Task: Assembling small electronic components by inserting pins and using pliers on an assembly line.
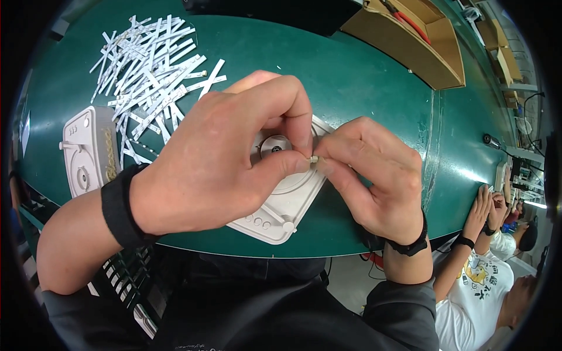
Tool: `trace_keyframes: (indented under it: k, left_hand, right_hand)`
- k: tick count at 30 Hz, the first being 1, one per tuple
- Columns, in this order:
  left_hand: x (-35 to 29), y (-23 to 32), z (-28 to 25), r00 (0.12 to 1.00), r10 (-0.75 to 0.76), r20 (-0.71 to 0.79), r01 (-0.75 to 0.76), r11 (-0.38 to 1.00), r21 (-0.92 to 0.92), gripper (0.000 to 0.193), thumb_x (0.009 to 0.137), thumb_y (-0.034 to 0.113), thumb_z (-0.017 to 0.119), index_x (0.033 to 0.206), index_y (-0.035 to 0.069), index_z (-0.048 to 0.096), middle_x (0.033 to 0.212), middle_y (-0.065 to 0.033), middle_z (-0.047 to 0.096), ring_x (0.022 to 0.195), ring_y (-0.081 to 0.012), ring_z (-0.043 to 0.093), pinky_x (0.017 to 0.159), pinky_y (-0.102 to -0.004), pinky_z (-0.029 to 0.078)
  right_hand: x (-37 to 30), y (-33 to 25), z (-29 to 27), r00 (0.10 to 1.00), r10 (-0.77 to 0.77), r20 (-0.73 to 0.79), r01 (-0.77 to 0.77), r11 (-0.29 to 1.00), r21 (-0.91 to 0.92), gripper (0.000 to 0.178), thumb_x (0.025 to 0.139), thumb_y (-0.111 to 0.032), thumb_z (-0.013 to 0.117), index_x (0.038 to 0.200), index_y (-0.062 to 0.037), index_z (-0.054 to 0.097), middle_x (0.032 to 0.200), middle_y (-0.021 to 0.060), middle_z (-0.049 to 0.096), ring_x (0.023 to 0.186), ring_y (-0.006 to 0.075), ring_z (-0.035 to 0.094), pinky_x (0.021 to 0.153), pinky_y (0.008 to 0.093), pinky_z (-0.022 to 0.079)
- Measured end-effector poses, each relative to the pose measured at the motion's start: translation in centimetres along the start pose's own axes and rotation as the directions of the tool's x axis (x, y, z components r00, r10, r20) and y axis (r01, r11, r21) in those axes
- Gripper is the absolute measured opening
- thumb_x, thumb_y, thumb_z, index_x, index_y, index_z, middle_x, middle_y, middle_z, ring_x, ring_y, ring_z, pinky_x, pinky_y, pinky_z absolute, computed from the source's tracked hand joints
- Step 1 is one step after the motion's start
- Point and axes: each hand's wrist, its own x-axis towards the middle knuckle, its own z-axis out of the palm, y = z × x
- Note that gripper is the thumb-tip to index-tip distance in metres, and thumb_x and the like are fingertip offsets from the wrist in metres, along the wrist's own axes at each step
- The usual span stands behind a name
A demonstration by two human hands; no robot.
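Observation:
My left hand (228,152) and my right hand (377,175) meet fingertip to fingertip over a white record-player-shaped housing (275,227). Each thumb and forefinger is pinched on a small whitish piece, apparently a connector (314,159), which shows in the narrow gap between them. Most of that piece is hidden by the fingers. The housing lies tilted on the green table below, with a round hub (275,147) visible behind my left thumb. Its knob (287,226) and a row of small round buttons face my body. My left hand hides much of its left side.
A pile of white strips (155,76) spreads over the left of the table (374,76). A second white housing (88,152) stands at the left edge. At the back right, a cardboard box (436,52) holds red-handled pliers (410,23). Co-workers (480,286) sit along the right.

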Motion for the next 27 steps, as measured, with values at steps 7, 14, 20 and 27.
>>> trace_keyframes:
  k: [7,14,20,27]
  left_hand:
    - [-1.0,3.2,-4.4,0.974,0.224,-0.029,-0.185,0.867,0.463,0.035,0.085,0.004,0.084,0.113,0.003,0.062,0.122,-0.0175,0.064,0.114,-0.0317,0.067,0.102,-0.0394,0.053]
    - [-10.1,2.6,-8.2,0.945,0.133,-0.299,0.216,0.431,0.876,0.062,0.086,0.040,0.085,0.127,-0.001,0.063,0.129,-0.0194,0.066,0.121,-0.0429,0.063,0.101,-0.0490,0.053]
    - [-13.6,3.3,-7.9,0.918,-0.048,-0.393,0.390,0.271,0.880,0.101,0.080,0.069,0.082,0.149,0.000,0.054,0.156,-0.0314,0.048,0.141,-0.0494,0.052,0.116,-0.0544,0.046]
    - [-14.8,6.3,-13.3,0.966,-0.212,-0.148,0.228,0.431,0.873,0.116,0.072,0.064,0.089,0.161,0.008,0.040,0.159,-0.0343,0.040,0.145,-0.0490,0.046,0.113,-0.0545,0.048]
  right_hand:
    - [0.2,-1.4,-1.8,1.000,-0.003,0.031,0.009,0.976,-0.216,0.056,0.075,-0.012,0.091,0.125,-0.0009,0.069,0.120,0.0203,0.067,0.110,0.0363,0.067,0.092,0.0423,0.055]
    - [-1.9,-6.0,1.6,0.994,-0.003,0.110,0.057,0.873,-0.484,0.107,0.062,-0.037,0.099,0.150,-0.0005,0.049,0.151,0.0285,0.048,0.138,0.0464,0.050,0.114,0.0530,0.042]
    - [-3.6,-5.3,1.3,0.997,0.065,0.046,-0.027,0.818,-0.575,0.113,0.059,-0.046,0.097,0.150,0.0014,0.048,0.149,0.0288,0.051,0.135,0.0478,0.052,0.112,0.0529,0.044]
    - [-11.0,-0.8,-7.4,0.928,0.202,-0.312,-0.367,0.635,-0.680,0.098,0.069,-0.039,0.095,0.147,0.0005,0.050,0.144,0.0253,0.059,0.127,0.0446,0.060,0.109,0.0502,0.048]
